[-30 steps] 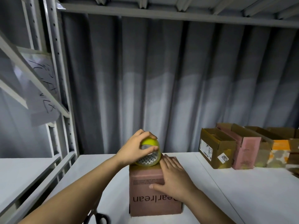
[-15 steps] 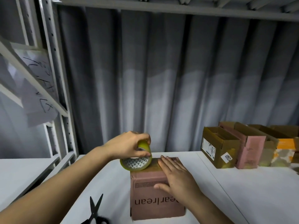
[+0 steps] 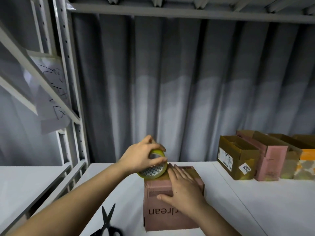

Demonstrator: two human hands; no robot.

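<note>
Low at centre frame, we are holding the tape roll (image 3: 154, 167) by its rim in our left hand (image 3: 142, 159), grip closed round it, atop the pink box (image 3: 170, 212). It is probably feeling light, stiff, slick. Our right hand (image 3: 184, 189) is pressing flat on the box.

We face grey pleated curtain (image 3: 179, 82) hanging behind white shelf board (image 3: 264, 206), full width. We note curtain darker up top, paler band lower down where light falls. Grey metal beam (image 3: 187, 13) of upper shelf overhead. Perforated metal upright (image 3: 67, 79) at board's back left corner, slanted brace (image 3: 39, 77) crossing left of it. Handwritten paper sheet (image 3: 51, 106) hanging behind brace. Second shelf board (image 3: 22, 183) beyond upright, at left. Row of open cartons (image 3: 238, 159) along board's back right edge, against curtain.
</note>
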